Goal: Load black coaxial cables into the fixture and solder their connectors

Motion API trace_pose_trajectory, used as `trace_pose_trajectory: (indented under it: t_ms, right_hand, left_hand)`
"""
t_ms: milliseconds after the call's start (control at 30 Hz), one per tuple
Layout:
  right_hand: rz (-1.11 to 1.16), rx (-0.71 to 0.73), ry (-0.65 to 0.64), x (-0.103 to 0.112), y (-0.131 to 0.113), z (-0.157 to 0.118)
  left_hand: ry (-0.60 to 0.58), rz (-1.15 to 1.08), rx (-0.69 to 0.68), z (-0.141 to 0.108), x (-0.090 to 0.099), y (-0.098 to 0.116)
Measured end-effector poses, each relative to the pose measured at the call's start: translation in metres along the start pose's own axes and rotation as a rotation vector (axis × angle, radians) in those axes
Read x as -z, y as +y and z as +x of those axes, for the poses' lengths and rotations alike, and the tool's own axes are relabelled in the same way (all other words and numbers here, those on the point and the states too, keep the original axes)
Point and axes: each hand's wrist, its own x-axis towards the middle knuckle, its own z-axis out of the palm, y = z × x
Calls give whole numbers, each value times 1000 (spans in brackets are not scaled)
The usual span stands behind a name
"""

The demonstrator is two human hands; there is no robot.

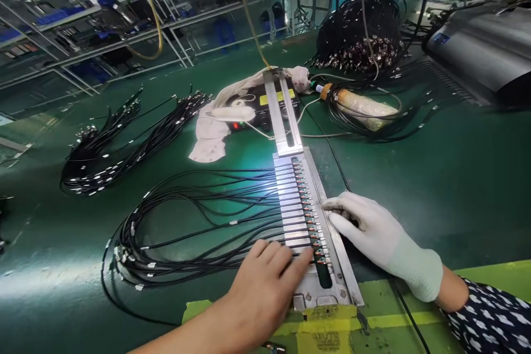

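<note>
A slotted metal fixture (305, 285) lies in front of me, with a row of black cables (232, 222) side by side across it. Their small stripped ends with coloured wires (312, 220) sit over the slot. My left hand (265, 276), bare, rests over the nearest cables at the fixture's left edge. Its index finger reaches towards the lowest cable ends, and the thumb is hidden. On the other side my right hand (369, 227), in a white glove, touches the fixture's right rail with its fingertips. Thumb and fingers are apart there, with nothing visible between them.
Behind the fixture stands a black device (259, 102) partly wrapped in pale cloth. Cable bundles lie at left (136, 149) and back right (360, 27). A wrapped bottle-like object (365, 108) lies among cables. Yellow tape (327, 332) marks the near edge.
</note>
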Motion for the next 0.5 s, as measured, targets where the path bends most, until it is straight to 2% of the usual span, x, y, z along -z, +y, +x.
trace_pose_trajectory:
  t_ms: [67, 167, 233, 300, 333, 400, 433, 500]
  right_hand:
    - [-16, -6, -13, 0, 1, -1]
    - [-24, -12, -20, -1, 3, 0]
    - [-28, -21, -21, -2, 4, 0]
    - [-41, -31, -25, -2, 5, 0]
    - [-47, -32, -27, -2, 5, 0]
    - [-49, -31, -30, -2, 4, 0]
    - [-44, -34, -33, -2, 3, 0]
    - [-29, -44, -41, -1, 1, 0]
  left_hand:
    - [11, -131, 100, -18, 15, -1]
    - [-85, -265, 199, -52, 36, 4]
    - [-145, -238, 257, -73, 38, 10]
    - [-122, -230, 323, -88, 34, 13]
    - [-62, -255, 351, -92, 33, 13]
    - [149, -289, 428, -94, 37, 8]
    - [305, -271, 481, -92, 43, 4]
    - [711, -162, 581, -80, 59, -2]
